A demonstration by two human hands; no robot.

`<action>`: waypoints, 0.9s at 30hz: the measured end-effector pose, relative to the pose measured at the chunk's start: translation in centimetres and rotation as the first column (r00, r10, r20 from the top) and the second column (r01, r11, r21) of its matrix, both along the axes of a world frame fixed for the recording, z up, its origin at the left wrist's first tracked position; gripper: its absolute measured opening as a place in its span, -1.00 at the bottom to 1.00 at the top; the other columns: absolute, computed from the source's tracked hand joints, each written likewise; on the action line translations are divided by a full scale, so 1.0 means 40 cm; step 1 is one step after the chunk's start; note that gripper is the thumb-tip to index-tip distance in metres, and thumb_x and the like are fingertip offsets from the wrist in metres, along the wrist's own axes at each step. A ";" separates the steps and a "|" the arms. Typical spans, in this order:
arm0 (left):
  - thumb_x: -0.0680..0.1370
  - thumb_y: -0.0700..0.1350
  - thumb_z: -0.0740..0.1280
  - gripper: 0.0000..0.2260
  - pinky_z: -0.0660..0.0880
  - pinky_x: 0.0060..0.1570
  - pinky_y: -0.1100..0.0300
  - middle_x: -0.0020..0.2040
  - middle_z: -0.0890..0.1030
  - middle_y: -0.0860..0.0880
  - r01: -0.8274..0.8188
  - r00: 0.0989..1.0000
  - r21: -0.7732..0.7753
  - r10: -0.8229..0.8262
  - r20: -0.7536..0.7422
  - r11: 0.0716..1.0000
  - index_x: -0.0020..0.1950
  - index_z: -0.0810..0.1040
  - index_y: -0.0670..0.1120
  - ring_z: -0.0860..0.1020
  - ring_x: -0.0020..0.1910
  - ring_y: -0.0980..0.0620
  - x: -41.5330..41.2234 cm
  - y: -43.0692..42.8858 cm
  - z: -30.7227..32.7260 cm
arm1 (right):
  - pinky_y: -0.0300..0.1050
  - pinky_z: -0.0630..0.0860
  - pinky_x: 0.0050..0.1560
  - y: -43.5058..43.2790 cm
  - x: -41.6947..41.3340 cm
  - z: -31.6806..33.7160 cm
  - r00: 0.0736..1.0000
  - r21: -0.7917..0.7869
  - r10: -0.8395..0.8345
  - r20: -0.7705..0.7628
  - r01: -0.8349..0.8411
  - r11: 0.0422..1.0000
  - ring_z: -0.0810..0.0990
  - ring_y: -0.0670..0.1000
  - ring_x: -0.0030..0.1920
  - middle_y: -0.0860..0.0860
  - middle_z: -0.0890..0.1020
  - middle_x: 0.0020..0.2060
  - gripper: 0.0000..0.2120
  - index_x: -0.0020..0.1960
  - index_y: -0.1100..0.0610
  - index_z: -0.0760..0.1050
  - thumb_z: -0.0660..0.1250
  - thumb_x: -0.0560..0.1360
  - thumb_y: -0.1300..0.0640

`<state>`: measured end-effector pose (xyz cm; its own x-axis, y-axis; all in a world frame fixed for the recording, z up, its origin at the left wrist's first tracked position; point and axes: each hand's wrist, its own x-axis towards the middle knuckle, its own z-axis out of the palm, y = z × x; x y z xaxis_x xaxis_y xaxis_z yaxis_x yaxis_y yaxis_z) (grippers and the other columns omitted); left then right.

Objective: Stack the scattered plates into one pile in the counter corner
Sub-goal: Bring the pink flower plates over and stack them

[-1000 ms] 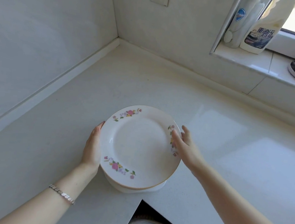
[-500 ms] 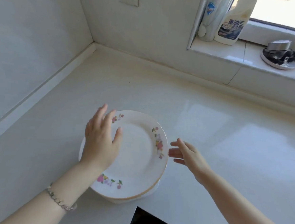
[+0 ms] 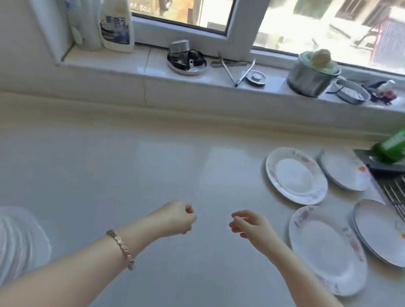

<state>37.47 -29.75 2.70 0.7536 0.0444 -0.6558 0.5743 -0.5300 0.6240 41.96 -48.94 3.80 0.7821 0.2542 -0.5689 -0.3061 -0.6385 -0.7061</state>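
At the lower left edge of the frame, blurred and partly cut off, the pile of plates [image 3: 3,239] stands on the pale worktop [image 3: 147,163]. Well apart from it, at the right of the frame, four flowered plates lie singly. A far plate [image 3: 296,175] sits just beside a smaller-looking one [image 3: 344,169] behind it. A near plate [image 3: 327,250] lies at the worktop's front edge, and a fourth plate [image 3: 384,232] is just beside it on the right, next to the sink rack [image 3: 404,193].

Between pile and scattered plates, both forearms reach out over bare worktop. The left hand [image 3: 174,217], with a bracelet [image 3: 120,247] at its wrist, has its fingers loosely curled and holds nothing. The right hand [image 3: 248,226] is just as slack and empty, near the closest plate but not touching it.

Along the window sill [image 3: 221,82] in the upper half of the frame are a white detergent bottle [image 3: 117,18], tongs [image 3: 239,71] and a steel pot [image 3: 309,75]. A green bottle [image 3: 402,142] leans at the right edge.
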 end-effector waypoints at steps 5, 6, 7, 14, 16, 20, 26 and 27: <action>0.54 -0.20 0.16 -0.86 0.38 -0.34 0.29 -0.27 0.52 0.00 -0.120 0.983 -0.186 0.091 -0.160 0.975 -0.20 0.39 -0.05 0.51 -0.33 0.09 0.161 -0.303 -0.086 | -0.22 0.46 -0.07 -0.310 0.117 -0.013 0.993 -0.056 -0.118 0.021 0.119 0.991 0.59 -0.10 -0.19 0.01 0.63 -0.19 -0.86 -0.10 0.02 0.50 0.21 0.54 0.20; 0.54 -0.21 0.16 -0.88 0.36 -0.36 0.30 -0.28 0.49 -0.01 -0.150 0.977 -0.209 0.112 -0.181 0.966 -0.19 0.39 -0.07 0.49 -0.34 0.10 0.188 -0.358 -0.103 | -0.17 0.47 0.00 -0.364 0.136 -0.017 0.991 -0.074 -0.134 0.025 0.136 0.988 0.59 -0.09 -0.17 -0.02 0.63 -0.20 -0.87 -0.07 0.02 0.50 0.20 0.54 0.19; 0.54 -0.21 0.17 -0.89 0.35 -0.38 0.31 -0.29 0.47 -0.01 -0.173 0.972 -0.228 0.129 -0.196 0.958 -0.17 0.39 -0.08 0.47 -0.36 0.11 0.213 -0.410 -0.117 | -0.10 0.49 0.04 -0.413 0.153 -0.020 0.988 -0.086 -0.149 0.026 0.151 0.985 0.60 -0.07 -0.15 -0.03 0.63 -0.20 -0.87 -0.07 0.02 0.50 0.20 0.54 0.19; 0.42 -0.18 0.35 -0.94 0.61 -0.10 0.10 -0.14 0.59 -0.14 -0.325 0.932 -0.295 0.251 -0.260 0.899 -0.22 0.48 -0.10 0.61 -0.13 -0.08 0.285 -0.677 -0.204 | -0.02 0.50 0.09 -0.625 0.232 -0.057 0.959 -0.068 -0.284 0.023 0.284 0.956 0.62 0.04 -0.08 0.06 0.66 -0.15 -0.86 0.03 0.14 0.52 0.20 0.54 0.22; 0.39 -0.22 0.35 -0.90 0.59 0.00 0.08 -0.22 0.61 -0.13 -0.302 0.942 -0.233 0.251 -0.224 0.924 -0.31 0.49 -0.08 0.63 -0.16 -0.08 0.290 -0.695 -0.219 | -0.03 0.51 0.07 -0.652 0.244 -0.064 0.943 -0.026 -0.331 0.021 0.331 0.943 0.63 0.04 -0.09 0.05 0.65 -0.17 -0.86 0.02 0.15 0.52 0.20 0.54 0.23; 0.46 -0.34 0.29 -0.75 0.55 -0.03 0.06 -0.38 0.47 -0.03 -0.246 0.958 -0.164 0.214 -0.192 0.955 -0.37 0.44 -0.09 0.51 -0.25 -0.05 0.304 -0.692 -0.206 | -0.13 0.51 -0.02 -0.679 0.277 -0.083 0.917 0.060 -0.399 0.014 0.398 0.916 0.62 0.00 -0.13 0.04 0.64 -0.20 -0.85 -0.01 0.16 0.53 0.19 0.53 0.27; 0.47 -0.44 0.23 -0.80 0.58 -0.41 0.27 -0.33 0.49 -0.10 -0.364 0.928 -0.263 0.324 -0.182 0.894 -0.22 0.50 -0.17 0.54 -0.32 -0.01 0.293 -0.615 -0.136 | -0.14 0.49 0.01 -0.655 0.402 -0.119 0.757 0.214 -0.623 0.197 0.587 0.781 0.58 -0.01 -0.13 0.01 0.59 -0.19 -0.84 0.05 0.17 0.48 0.16 0.54 0.27; 0.47 -0.45 0.22 -0.80 0.57 -0.45 0.30 -0.33 0.50 -0.10 -0.393 0.918 -0.272 0.356 -0.176 0.879 -0.20 0.51 -0.18 0.54 -0.33 0.00 0.287 -0.594 -0.120 | -0.11 0.47 0.03 -0.653 0.430 -0.138 0.747 0.190 -0.638 0.190 0.609 0.770 0.56 0.01 -0.12 0.02 0.58 -0.19 -0.84 0.07 0.16 0.48 0.18 0.53 0.24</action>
<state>48.96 -53.50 -2.10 0.6364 0.0981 -0.7651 0.7712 -0.0626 0.6335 59.17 -75.07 -1.72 0.8909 -0.2880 -0.3511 -0.4286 -0.2777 -0.8598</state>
